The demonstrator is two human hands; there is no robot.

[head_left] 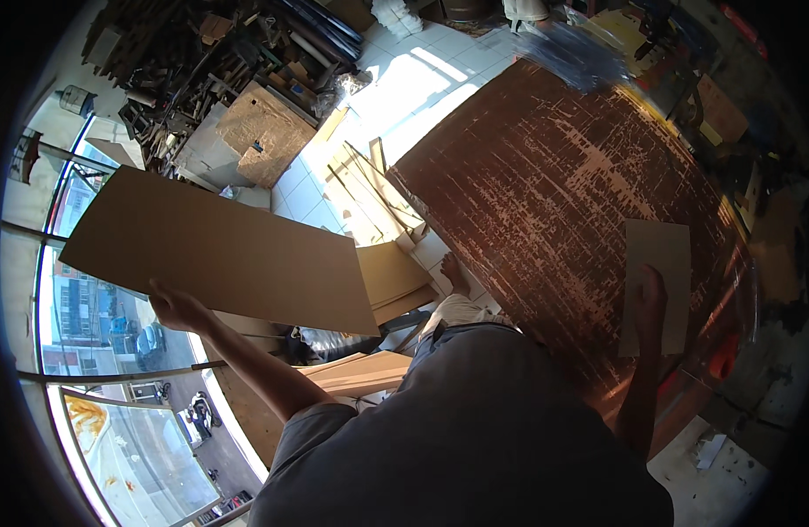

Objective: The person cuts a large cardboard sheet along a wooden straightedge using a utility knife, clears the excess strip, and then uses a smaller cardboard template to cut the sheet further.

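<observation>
One broad tabletop (527,167) takes up much of the right side, its red-brown coating scuffed through to paler streaks in a rough crosshatch. That worn face could scratch a smooth sheet, so lifting a panel across it seems safer than dragging.

A large brown panel (228,250) is held up on the left, between the window (114,325) and the tabletop: a long, flat, matte rectangle with crisp edges and sharp corners. Its outer corner shows near the window frame, though depth is hard to judge; turning it slowly would spare both.

Tan sheets (391,272), smooth and thin, lie low beyond the panel's inner end, near the person's bare foot (455,274); careful footing matters with one arm loaded.

A smaller panel (657,244), narrow, straight-sided and dull tan, shows over the tabletop; whether it lies flat or is held just above, I cannot tell.

The left hand (177,309) grips the large panel by its lower long edge, toward the outer end. A hold nearer the middle would likely balance it better. The right hand (651,299) is at the smaller panel, fingers curled; whether it grips or merely rests is unclear.
</observation>
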